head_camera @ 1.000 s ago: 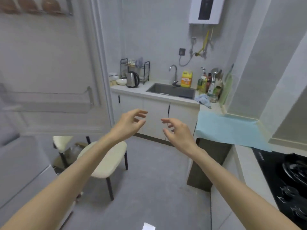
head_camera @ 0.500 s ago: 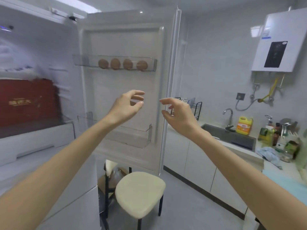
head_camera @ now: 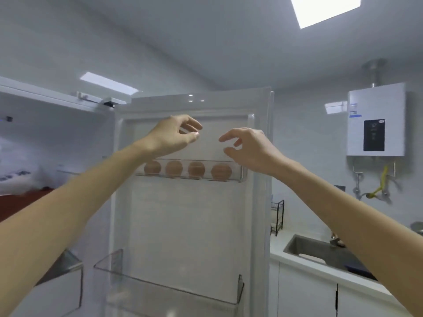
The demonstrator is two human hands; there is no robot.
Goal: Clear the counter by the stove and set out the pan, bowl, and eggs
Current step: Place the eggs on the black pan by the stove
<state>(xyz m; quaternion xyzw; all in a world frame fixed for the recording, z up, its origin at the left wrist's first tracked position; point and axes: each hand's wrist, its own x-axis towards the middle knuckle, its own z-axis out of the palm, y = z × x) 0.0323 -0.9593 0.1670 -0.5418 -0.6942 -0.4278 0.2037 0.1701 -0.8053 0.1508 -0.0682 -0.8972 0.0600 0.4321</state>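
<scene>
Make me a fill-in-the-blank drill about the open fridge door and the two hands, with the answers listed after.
1. The top shelf of the open fridge door holds ____ brown eggs.
2. The left hand and the right hand hover ____ the eggs, holding nothing.
3. The sink lies to the ____ of the fridge door.
Missing words: four; above; right.
</scene>
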